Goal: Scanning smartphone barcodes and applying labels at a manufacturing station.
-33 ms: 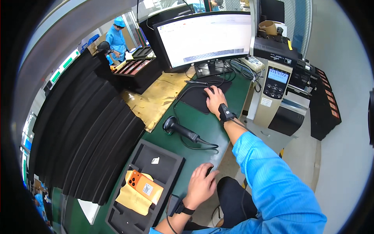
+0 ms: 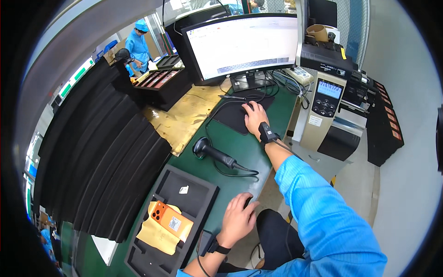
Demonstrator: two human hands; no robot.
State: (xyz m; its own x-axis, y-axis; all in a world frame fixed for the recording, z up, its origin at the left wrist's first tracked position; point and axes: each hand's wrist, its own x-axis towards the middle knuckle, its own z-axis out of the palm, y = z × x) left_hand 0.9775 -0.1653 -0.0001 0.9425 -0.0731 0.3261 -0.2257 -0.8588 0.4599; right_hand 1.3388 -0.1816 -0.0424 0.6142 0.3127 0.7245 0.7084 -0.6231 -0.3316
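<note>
Head-worn fisheye, downward over workbench [image 2: 240, 152]

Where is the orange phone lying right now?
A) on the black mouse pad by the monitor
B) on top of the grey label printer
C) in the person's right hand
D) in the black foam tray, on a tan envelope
D: the orange phone lies on a tan paper envelope inside the black foam tray, left of the person's left hand.

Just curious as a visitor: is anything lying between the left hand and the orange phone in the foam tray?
Nothing visible. The left hand rests on the table edge; only the tray's low foam rim separates it from the orange phone.
</note>
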